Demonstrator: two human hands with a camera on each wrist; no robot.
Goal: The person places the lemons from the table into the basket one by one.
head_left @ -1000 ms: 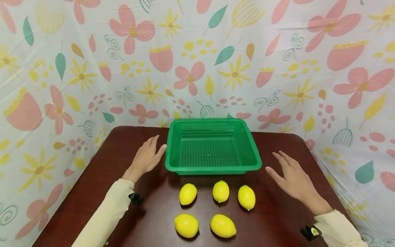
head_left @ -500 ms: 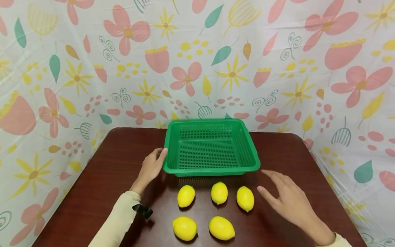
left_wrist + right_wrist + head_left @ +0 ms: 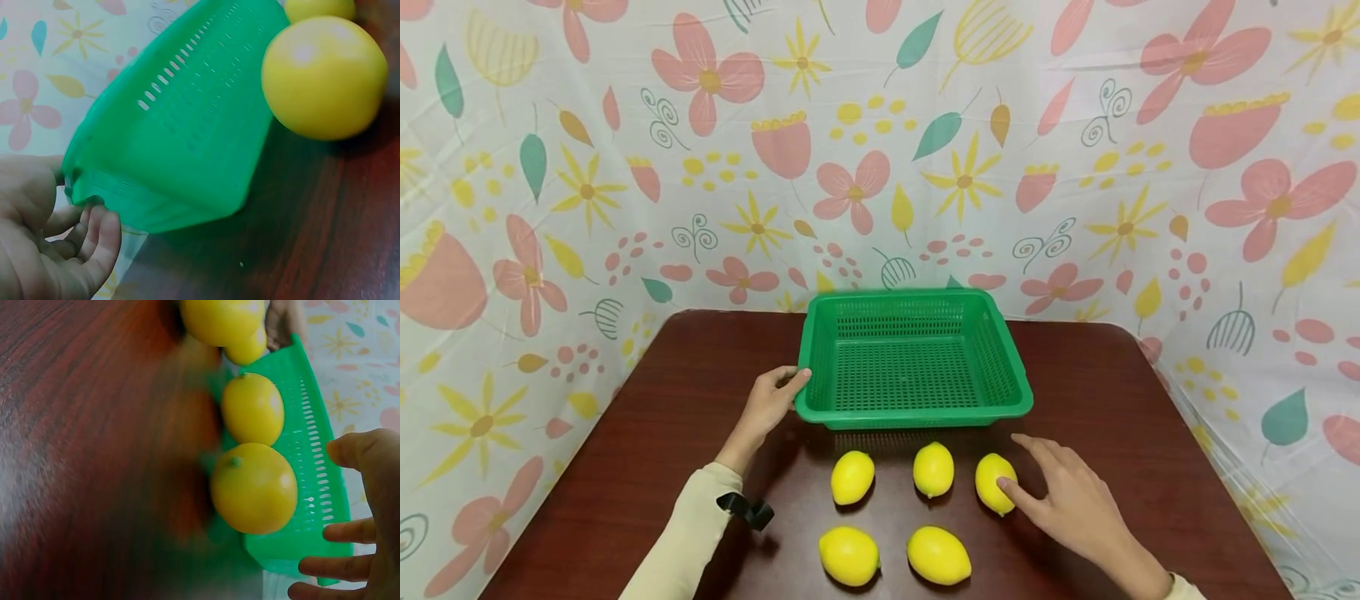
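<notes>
My left hand (image 3: 765, 410) grips the left rim of a green plastic basket (image 3: 917, 414), thumb on top; in the left wrist view its fingers (image 3: 103, 244) curl beneath the rim. Nothing lies inside the basket. My right hand (image 3: 1071, 500) hovers, fingers spread, beside the rightmost yellow lemon (image 3: 991, 479). From the head its thumb overlaps that lemon; the right wrist view shows a gap between the fingers and the lemon (image 3: 253, 490). Two more lemons, a middle one (image 3: 933, 470) and a left one (image 3: 852, 478), share its row.
Nearer the front lie two other lemons, one on the left (image 3: 850, 556) and one on the right (image 3: 938, 555). Everything stands on a dark reddish-brown table (image 3: 647, 433). A flower-printed cloth (image 3: 880, 125) hangs behind the table and along both sides.
My left hand has come to the basket's left rim and taken hold of it. My right hand has moved left and toward me, to the rightmost lemon. The lemons lie as before.
</notes>
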